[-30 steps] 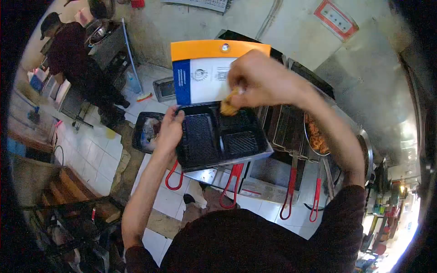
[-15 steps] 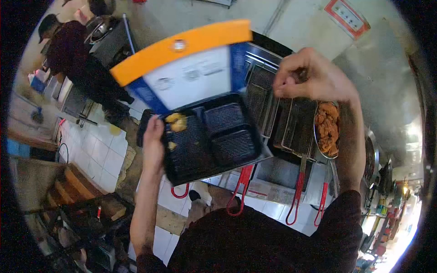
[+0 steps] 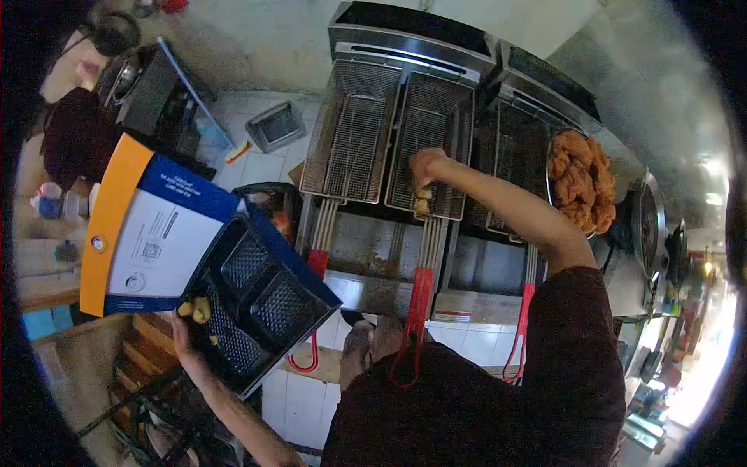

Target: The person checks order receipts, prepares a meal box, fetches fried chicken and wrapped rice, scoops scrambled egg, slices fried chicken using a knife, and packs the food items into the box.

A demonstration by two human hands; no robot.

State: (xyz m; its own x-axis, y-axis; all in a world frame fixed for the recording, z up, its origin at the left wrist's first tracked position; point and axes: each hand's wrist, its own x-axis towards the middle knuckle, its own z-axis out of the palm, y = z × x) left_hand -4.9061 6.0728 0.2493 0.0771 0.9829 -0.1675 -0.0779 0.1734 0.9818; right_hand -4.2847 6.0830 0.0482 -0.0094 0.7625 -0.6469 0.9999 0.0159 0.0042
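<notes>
My left hand (image 3: pixel 184 336) is closed on the lower left edge of an open takeaway box (image 3: pixel 257 300), tilted to the left of my body. Its lid (image 3: pixel 167 241) is orange, blue and white. Inside sits a black compartment tray (image 3: pixel 272 307) with a few yellow fried pieces, like potato wedges (image 3: pixel 196 310), beside my fingers. My right hand (image 3: pixel 429 165) reaches down into the middle wire fry basket (image 3: pixel 436 109), fingers curled. Just below it are several golden fried pieces (image 3: pixel 422 204); the hand hides whether any is between the fingertips.
A second fry basket (image 3: pixel 359 117) stands left, a third (image 3: pixel 520 140) right, all with red handles. Fried chicken (image 3: pixel 577 183) fills a metal bowl at the right. A co-worker (image 3: pixel 74 136) stands at far left. A clear container (image 3: pixel 275 127) lies on the tiled floor.
The box has moved left and down with my left hand and turned. My right hand has gone down and left from above the fryer into the middle basket. The view has shifted.
</notes>
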